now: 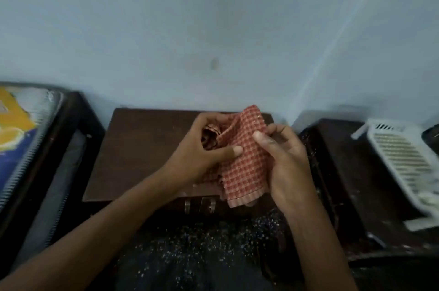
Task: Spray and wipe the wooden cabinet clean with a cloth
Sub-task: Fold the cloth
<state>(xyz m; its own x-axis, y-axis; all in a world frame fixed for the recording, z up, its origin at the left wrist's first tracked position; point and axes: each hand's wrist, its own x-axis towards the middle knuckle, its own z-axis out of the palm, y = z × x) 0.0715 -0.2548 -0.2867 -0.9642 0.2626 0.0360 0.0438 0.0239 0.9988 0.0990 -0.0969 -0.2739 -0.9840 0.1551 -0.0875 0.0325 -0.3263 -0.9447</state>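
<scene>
A dark brown wooden cabinet (pixel 142 148) stands against the pale blue wall, its flat top facing me and metal handles (pixel 200 205) on its front. Above its right half I hold a red and white checked cloth (pixel 244 160) with both hands. My left hand (pixel 202 150) grips the bunched left part of the cloth, thumb lying across the front. My right hand (pixel 285 155) pinches the cloth's right edge between thumb and fingers. The lower end of the cloth hangs past the cabinet's front edge. No spray bottle shows in the view.
A bed with a yellow and blue cover (pixel 16 133) and dark frame sits at the left. At the right a dark table (pixel 344 172) carries a white slatted plastic tray (pixel 403 155). Dark speckled fabric (pixel 202 255) lies below the cabinet front.
</scene>
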